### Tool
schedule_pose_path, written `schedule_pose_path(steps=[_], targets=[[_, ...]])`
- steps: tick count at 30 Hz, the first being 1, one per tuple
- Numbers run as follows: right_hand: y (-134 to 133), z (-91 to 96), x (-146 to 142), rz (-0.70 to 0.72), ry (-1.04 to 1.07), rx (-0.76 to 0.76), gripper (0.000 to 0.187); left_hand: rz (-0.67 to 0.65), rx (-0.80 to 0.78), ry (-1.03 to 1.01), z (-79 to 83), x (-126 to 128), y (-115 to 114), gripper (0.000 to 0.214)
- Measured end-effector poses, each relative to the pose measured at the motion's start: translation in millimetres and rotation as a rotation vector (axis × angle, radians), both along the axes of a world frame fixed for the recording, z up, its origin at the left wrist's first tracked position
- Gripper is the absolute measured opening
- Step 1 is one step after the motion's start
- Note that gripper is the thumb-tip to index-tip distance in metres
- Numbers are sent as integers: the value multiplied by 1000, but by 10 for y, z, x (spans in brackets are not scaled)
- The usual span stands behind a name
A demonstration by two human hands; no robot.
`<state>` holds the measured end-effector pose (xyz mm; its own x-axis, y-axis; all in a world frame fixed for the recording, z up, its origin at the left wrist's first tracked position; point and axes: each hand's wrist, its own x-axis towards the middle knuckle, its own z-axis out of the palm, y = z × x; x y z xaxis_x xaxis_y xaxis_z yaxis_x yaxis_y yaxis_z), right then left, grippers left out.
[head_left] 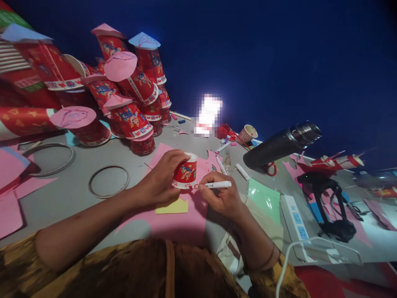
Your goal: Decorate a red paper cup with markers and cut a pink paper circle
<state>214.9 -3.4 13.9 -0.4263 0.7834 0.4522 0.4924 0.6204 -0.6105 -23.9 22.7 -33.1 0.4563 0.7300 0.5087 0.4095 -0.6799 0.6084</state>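
Note:
In the head view, my left hand (164, 177) is wrapped round a red paper cup (186, 171) with a printed figure and a white patterned rim at the bottom. The cup is tilted slightly above the table. My right hand (218, 196) pinches a white marker pen (218, 184), its red tip touching or very close to the cup's lower rim. Under both hands lies a pink paper sheet (182, 225), with a small yellow paper piece (172, 207) on it below the cup.
Several decorated red cups with paper tops (132, 118) are stacked at the left. Two rings, one being a grey hoop (109, 181), lie nearby. A dark thermos (276, 145), a green packet (263, 198), a white power strip (294, 225) and black straps (333, 207) stand or lie right.

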Motion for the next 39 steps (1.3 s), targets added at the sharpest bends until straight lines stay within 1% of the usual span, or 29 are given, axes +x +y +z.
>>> schedule_pose_path(steps=[3,7,10,15,23,31,35,39], targets=[[0,-3,11,-41,-13,-61,14,3,17,2,-31,5,-16,84],[-15,-9,0,-56,62,-79,15,31,12,-18,-47,0,6,81],[-23,-13,-13,-43,100,-55,14,32,17,-30,-53,1,19,78],[-22,-6,-22,-15,91,-30,13,45,-23,-22,-60,15,12,72],[-17,-12,-28,21,59,17,12,45,-71,-36,-79,5,18,76],[-12,14,-10,36,74,50,10,18,-75,-49,-3,23,27,68],[-14,15,-15,32,95,37,10,4,-104,-47,26,12,27,70],[-7,21,-12,29,104,54,12,-2,-121,-51,5,0,28,76]])
